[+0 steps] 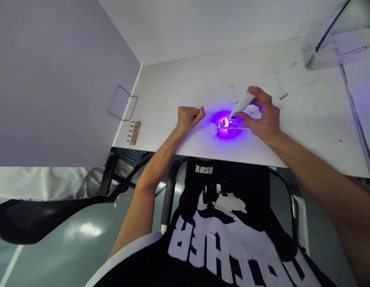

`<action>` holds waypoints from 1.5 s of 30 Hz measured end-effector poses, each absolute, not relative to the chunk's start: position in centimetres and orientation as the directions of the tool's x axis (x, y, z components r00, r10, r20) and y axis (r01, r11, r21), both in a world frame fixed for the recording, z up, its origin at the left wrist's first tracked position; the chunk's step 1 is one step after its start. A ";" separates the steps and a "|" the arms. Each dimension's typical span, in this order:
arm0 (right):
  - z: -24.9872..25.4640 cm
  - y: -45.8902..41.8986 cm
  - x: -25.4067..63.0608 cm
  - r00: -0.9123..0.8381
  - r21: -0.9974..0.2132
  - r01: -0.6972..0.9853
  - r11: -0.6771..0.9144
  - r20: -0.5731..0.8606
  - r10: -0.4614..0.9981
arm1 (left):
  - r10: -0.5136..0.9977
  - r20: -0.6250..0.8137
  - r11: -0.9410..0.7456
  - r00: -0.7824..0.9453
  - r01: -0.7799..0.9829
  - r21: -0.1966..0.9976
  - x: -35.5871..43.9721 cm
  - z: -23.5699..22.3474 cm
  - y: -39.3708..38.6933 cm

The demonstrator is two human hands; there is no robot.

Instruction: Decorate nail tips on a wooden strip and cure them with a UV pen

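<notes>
My right hand (264, 117) grips a slim white handheld UV lamp (241, 105), tilted with its lower end down. Purple light from it falls on a narrow strip with small upright pieces (228, 126) lying on the white tabletop; glare hides their detail. The lamp's end is just above the strip, and I cannot tell whether they touch. Left of the purple glow, my left hand (189, 118) rests on the table in a fist, with nothing visible in it. Its knuckles are apart from the strip.
At the table's left edge lies a gold-brown strip (135, 133) bearing several small pieces. A square wire frame (123, 103) is behind it. A clear container (322, 52) with thin tools stands at the back right, near a long metal rod (357, 115). A small grey stick (284, 96) lies nearer.
</notes>
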State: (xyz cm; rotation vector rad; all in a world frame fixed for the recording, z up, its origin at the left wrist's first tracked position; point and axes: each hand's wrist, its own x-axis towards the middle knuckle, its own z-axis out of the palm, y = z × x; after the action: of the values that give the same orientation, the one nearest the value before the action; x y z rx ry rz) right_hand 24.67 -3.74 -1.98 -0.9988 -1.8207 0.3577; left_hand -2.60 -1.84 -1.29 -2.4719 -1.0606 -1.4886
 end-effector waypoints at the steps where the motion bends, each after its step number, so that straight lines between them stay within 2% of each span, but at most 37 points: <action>1: -1.9 -3.8 24.6 -0.179 -0.628 0.470 0.620 0.620 0.764 | 0.521 0.802 -0.760 0.292 0.586 0.281 -2.6 -1.3 -1.8; 10: -1.3 -4.3 24.7 -0.195 -0.614 0.512 0.601 0.599 0.777 | 0.516 0.808 -0.763 0.285 0.582 0.282 -2.6 -1.4 -1.9; 18: -1.7 -3.8 24.7 -0.182 -0.606 0.464 0.646 0.649 0.739 | 0.494 0.818 -0.769 0.296 0.587 0.252 -2.6 -1.2 -1.8; 24: -1.7 -3.8 24.7 -0.126 -0.640 0.492 0.591 0.619 0.775 | 0.435 0.854 -0.801 0.284 0.556 0.223 -2.5 -1.2 -1.7; 37: -1.8 -3.8 24.7 -0.132 -0.647 0.466 0.604 0.624 0.770 | 0.434 0.857 -0.808 0.279 0.542 0.232 -2.5 -1.4 -1.5; 45: -1.6 -3.9 24.7 -0.121 -0.642 0.504 0.577 0.610 0.783 | 0.444 0.853 -0.800 0.274 0.551 0.239 -2.4 -1.3 -1.6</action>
State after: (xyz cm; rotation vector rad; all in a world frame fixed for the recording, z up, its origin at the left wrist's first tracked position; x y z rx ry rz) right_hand 24.71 -3.85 -1.62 -1.0599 -1.7799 0.3390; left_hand -2.38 -1.61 -1.34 -2.4225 -0.9495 -1.5681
